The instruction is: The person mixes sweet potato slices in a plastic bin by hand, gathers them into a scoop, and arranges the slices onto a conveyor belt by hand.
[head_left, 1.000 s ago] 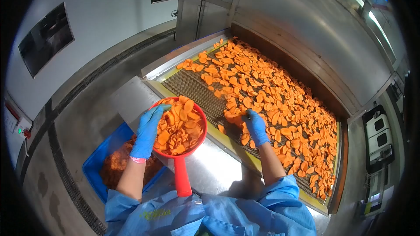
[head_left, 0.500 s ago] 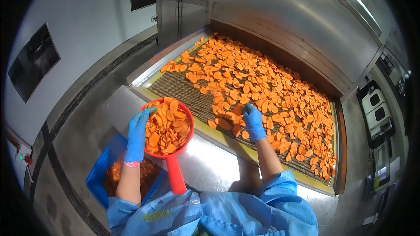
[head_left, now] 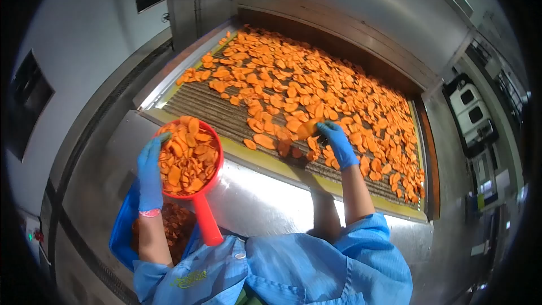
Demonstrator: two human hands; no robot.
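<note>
A red round bowl with a long handle [head_left: 208,223], heaped with thin orange vegetable slices [head_left: 189,158], sits at the belt's near left edge, its handle toward my body. My blue-gloved left hand [head_left: 150,164] grips its left rim, with the fingertips over the slices. Above the belt [head_left: 197,99], my gloved right hand [head_left: 337,140] has thumb and fingers closed on a broad orange slice [head_left: 308,129]. Many more slices of the same kind lie spread over the ridged mesh around that hand. Whether the held slice still touches the belt I cannot tell.
A blue crate [head_left: 119,231] with darker orange pieces stands below my left forearm. Between me and the belt runs a shiny metal ledge [head_left: 265,192]. A metal hood [head_left: 350,11] rises behind the belt, and a white-and-black machine [head_left: 473,110] is at far right.
My view has turned a little, shifting the scene left and up. My right hand holds a broad slice just over the belt; my left hand stays at the bowl's rim.
</note>
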